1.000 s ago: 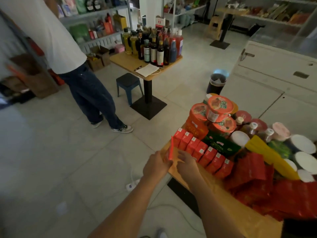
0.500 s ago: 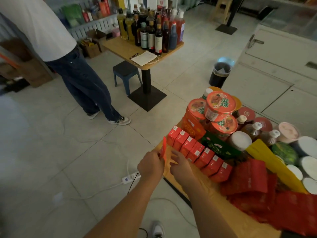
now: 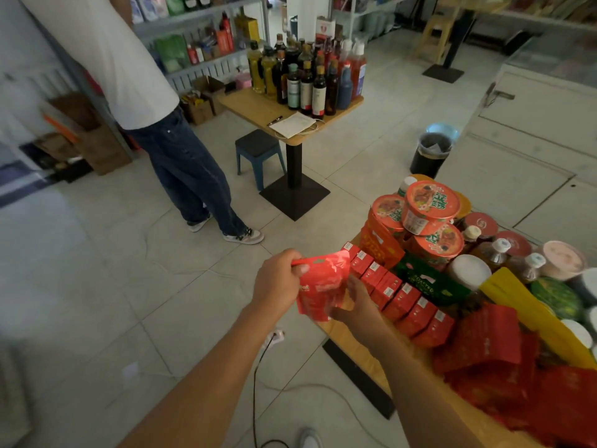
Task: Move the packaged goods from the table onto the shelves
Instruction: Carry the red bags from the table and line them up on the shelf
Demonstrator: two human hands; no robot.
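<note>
My left hand [image 3: 277, 282] pinches the red pouch [image 3: 323, 286] top, right hand [image 3: 358, 302] fingers cupped under it; I'd keep both on to the shelves [image 3: 200, 63].

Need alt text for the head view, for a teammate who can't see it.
Both hands hold a red pouch at the edge of a table crowded with packaged goods: the left hand grips its top, the right hand its lower edge. Beyond, a person stands by shelves and bottles.
</note>
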